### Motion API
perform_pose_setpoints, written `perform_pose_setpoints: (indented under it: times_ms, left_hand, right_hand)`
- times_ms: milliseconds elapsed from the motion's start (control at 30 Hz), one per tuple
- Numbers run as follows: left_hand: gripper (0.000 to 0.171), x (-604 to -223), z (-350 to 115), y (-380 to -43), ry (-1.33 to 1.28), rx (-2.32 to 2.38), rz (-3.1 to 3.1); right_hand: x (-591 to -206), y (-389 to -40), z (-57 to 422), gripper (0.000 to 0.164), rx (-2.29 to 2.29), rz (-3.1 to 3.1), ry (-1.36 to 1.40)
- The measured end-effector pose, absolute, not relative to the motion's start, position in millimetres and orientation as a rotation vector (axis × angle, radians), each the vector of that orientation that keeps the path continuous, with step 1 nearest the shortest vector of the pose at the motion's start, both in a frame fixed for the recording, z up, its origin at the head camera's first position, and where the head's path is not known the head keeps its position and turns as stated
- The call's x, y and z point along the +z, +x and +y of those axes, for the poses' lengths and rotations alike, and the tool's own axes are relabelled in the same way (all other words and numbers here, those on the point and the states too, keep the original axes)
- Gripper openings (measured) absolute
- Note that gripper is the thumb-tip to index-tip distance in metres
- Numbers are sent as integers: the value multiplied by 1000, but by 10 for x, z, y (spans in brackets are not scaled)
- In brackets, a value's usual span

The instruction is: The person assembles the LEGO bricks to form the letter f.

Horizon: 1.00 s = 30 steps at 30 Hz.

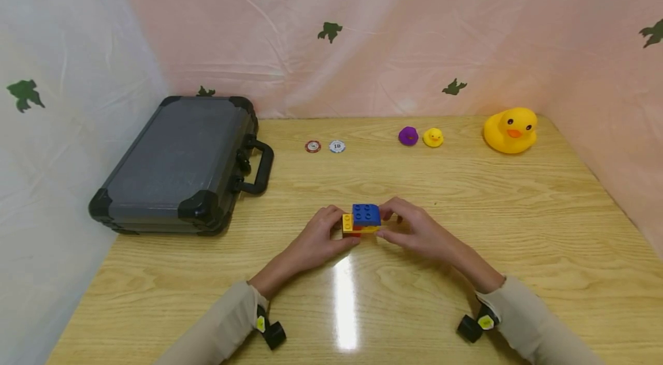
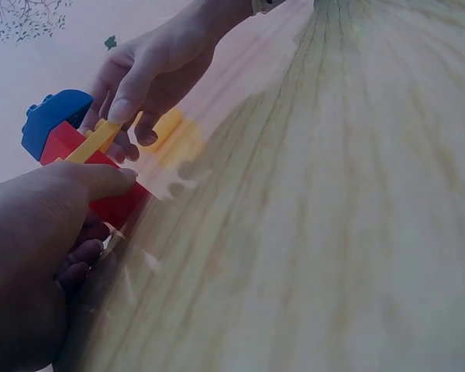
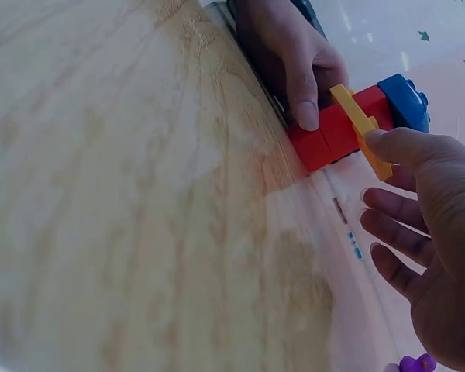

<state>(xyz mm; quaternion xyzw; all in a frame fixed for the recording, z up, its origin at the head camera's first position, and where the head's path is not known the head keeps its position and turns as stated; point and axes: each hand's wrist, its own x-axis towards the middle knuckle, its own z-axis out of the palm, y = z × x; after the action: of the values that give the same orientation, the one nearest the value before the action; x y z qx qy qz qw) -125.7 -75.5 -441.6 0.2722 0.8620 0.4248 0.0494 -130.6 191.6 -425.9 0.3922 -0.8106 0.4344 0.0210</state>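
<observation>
A small stack of toy building bricks stands on the table between both hands. Red bricks point(image 3: 319, 146) form its base, with a thin yellow plate point(image 3: 347, 110) across them. Above the plate come another red brick point(image 3: 373, 104) and, topmost, a blue brick point(image 1: 366, 215) with a curved side. My left hand point(image 1: 322, 238) grips the base, its thumb along the near side and its fingers behind. On the other side, my right hand point(image 1: 420, 231) pinches the yellow plate's end, thumb in front; its lower fingers are spread loosely in the right wrist view.
A dark grey hard case point(image 1: 178, 155) lies at the left, handle point(image 1: 264, 168) toward the middle. Along the back sit a red-edged chip point(image 1: 313, 147), a white-and-blue chip point(image 1: 337, 147), a purple duck point(image 1: 408, 136), a small yellow duck point(image 1: 433, 137) and a large yellow duck point(image 1: 510, 132).
</observation>
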Motion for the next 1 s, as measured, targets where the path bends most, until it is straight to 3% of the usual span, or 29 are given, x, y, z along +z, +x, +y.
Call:
perform_pose_setpoints:
  times_ms: [467, 1000]
  left_hand:
    - [57, -4326, -841, -1213, 773, 1399, 2499]
    - [33, -4326, -978, -1185, 853, 1526, 2577]
  right_hand:
    - [-4254, -1311, 1917, 37, 1338, -2494, 1229]
    - [-4270, -1321, 1920, 35, 1330, -2486, 1241]
